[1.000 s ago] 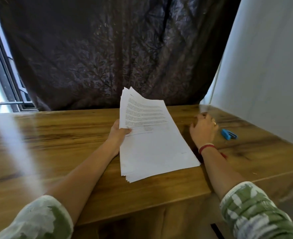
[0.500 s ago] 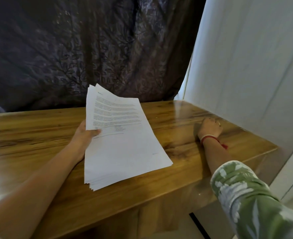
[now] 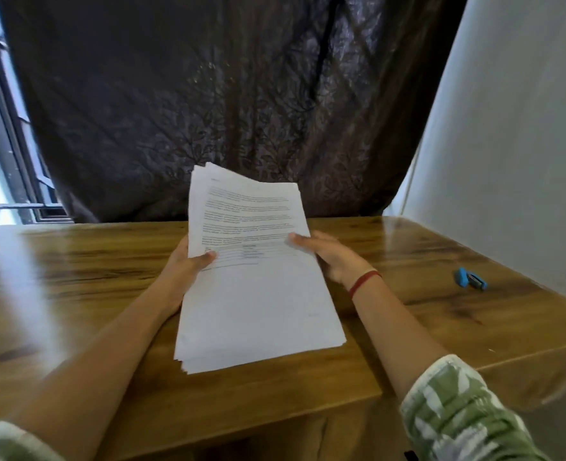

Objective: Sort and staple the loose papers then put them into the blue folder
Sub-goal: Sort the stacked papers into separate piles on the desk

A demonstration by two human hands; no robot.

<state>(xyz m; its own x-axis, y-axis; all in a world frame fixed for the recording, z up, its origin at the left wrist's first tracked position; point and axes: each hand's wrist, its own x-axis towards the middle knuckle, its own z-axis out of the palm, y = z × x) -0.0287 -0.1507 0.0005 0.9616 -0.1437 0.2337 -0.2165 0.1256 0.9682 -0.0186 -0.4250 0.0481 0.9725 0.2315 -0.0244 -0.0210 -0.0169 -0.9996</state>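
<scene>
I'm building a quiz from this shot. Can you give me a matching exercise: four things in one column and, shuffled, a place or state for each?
Things
1. stack of papers
2. stapler
3. left hand
4. right hand

Places or states
A. lies untouched on the table near the wall
B. grips the stack's left edge, thumb on top
C. held by both hands, printed side up
D. holds the stack's right edge, red band at the wrist

Pairs: 1-C, 2-A, 3-B, 4-D

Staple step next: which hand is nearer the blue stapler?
Right. Right hand holds the papers' right edge, apart from the stapler; left hand grips their left edge, farther off.
</scene>
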